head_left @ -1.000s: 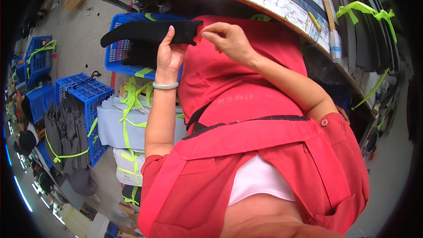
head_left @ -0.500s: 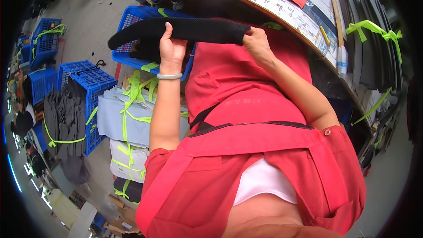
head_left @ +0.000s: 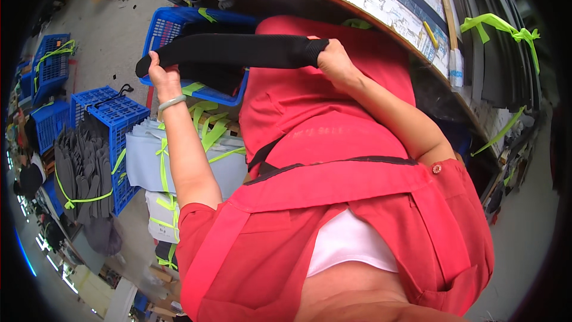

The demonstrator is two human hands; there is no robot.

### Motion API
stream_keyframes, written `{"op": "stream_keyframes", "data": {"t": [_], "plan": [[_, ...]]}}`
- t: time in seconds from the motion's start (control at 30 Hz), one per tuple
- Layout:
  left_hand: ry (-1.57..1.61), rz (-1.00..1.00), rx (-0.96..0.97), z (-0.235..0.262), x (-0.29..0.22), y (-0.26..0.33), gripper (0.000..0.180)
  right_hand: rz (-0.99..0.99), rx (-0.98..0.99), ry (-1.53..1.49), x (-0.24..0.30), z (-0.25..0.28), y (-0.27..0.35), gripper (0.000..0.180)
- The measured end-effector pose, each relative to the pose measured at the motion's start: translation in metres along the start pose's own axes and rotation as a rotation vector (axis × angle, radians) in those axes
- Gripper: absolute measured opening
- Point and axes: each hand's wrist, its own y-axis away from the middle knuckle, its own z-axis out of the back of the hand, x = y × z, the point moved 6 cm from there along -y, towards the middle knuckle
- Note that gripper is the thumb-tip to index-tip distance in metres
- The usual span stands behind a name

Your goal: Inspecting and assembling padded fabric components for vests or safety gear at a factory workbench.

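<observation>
Head view, looking down the wearer's front. Nearest the camera, at 6 o'clock, a red apron (head_left: 333,220) with a black waist strap fills the lower field. From it both bare forearms run upward. The left forearm rises nearly straight toward 11 o'clock, wrist banded by a pale bracelet (head_left: 171,103); the left hand (head_left: 161,74) is clenched on one end of a long black fabric strip (head_left: 232,52). The right forearm bends at the elbow near 3 o'clock and angles in toward 12 o'clock, where the right hand (head_left: 335,62) pinches the strip's other, ribbed end. The strip lies almost level between the two hands, drawn out over the lap and in front of a blue crate (head_left: 164,27).

Step in hand, as judged: the piece is being held stretched at full length, as for checking or straightening. A next move would call for even tension and both grips kept at the very ends.

Farther off: tied pale bundles (head_left: 149,161) at 9 o'clock, a grey stack (head_left: 80,170) beside more blue crates, and the worktable edge (head_left: 381,9) curving across 1 o'clock, with dark sheets (head_left: 494,53) bound in green tape beyond.
</observation>
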Motion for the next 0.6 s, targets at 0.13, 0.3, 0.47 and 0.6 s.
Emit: {"op": "stream_keyframes", "data": {"t": [0.13,0.3,0.47,0.6], "plan": [[-0.008,0.013,-0.172,0.014,0.005,-0.003,0.027,-0.040,0.033,-0.086,0.004,-0.007,0.009,0.027],[-0.090,0.067,-0.147,0.016,0.000,-0.005,0.021,0.000,0.074,-0.007,0.023,-0.006,0.026,0.021],[-0.183,0.065,-0.143,0.006,-0.001,-0.001,0.021,0.002,0.093,0.028,0.031,-0.008,0.038,0.017],[-0.069,0.058,-0.136,0.014,-0.006,-0.008,0.029,0.064,0.101,0.008,0.032,-0.013,0.038,0.018]]}}
